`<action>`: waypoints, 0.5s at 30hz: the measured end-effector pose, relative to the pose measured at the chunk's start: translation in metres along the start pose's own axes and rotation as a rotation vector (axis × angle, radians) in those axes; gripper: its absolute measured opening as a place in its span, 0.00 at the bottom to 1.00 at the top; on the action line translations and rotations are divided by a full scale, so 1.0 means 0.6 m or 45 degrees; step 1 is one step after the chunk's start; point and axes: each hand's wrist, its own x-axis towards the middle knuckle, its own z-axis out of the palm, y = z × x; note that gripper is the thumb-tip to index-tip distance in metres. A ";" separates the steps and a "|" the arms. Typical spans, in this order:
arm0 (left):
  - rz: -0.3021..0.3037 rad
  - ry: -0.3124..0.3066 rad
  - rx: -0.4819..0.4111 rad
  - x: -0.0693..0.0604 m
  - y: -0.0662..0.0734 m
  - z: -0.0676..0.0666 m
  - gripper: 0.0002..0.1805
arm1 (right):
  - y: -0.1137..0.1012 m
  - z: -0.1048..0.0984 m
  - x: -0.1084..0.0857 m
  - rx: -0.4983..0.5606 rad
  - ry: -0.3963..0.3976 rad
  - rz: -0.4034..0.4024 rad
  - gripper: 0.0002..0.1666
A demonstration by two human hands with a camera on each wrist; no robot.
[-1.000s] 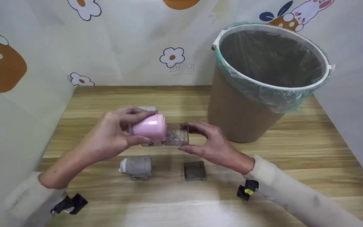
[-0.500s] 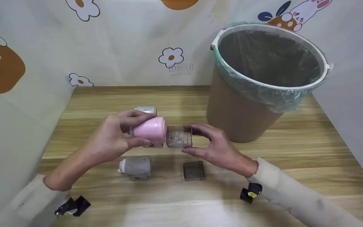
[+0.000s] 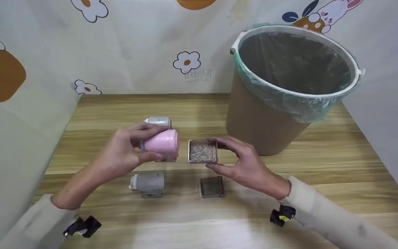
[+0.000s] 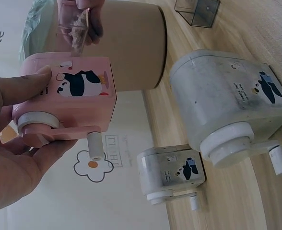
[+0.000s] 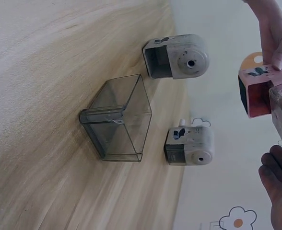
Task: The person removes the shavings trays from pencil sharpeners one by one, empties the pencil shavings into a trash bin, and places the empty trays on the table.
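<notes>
My left hand (image 3: 121,148) grips a pink crank pencil sharpener (image 3: 161,142) above the table, its panda picture and crank showing in the left wrist view. Its drawer slot gapes in the right wrist view. Between the fingers and thumb of my right hand (image 3: 245,159) is a clear shavings drawer (image 3: 202,162) with grey pencil shavings (image 3: 202,152) inside. A small gap parts drawer and sharpener. Below them on the table lie a grey sharpener (image 4: 227,96) with its slot bare and a smoky empty drawer (image 5: 117,117). Behind my left hand stands another grey sharpener (image 3: 159,121), drawer in place.
A tall brown bin (image 3: 264,121) with a white rim and green liner (image 3: 288,103) stands at the back right of the wooden table (image 3: 133,221). A patterned sheet (image 3: 143,52) rises behind and along the sides.
My right hand has drawn the drawer rightward out of the pink sharpener and levelled it, its shavings now facing up. My left hand has barely moved.
</notes>
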 end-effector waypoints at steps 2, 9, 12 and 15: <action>0.002 0.010 0.002 0.000 -0.004 0.002 0.34 | -0.001 -0.002 -0.002 -0.020 0.014 -0.027 0.33; -0.006 0.028 -0.007 0.001 -0.020 0.008 0.34 | -0.006 -0.012 -0.011 -0.057 0.054 -0.097 0.35; -0.009 0.036 -0.029 0.002 -0.030 0.011 0.34 | -0.006 -0.016 -0.014 -0.066 0.080 -0.129 0.36; -0.013 0.037 -0.050 0.003 -0.043 0.014 0.33 | -0.007 -0.019 -0.017 -0.075 0.116 -0.165 0.35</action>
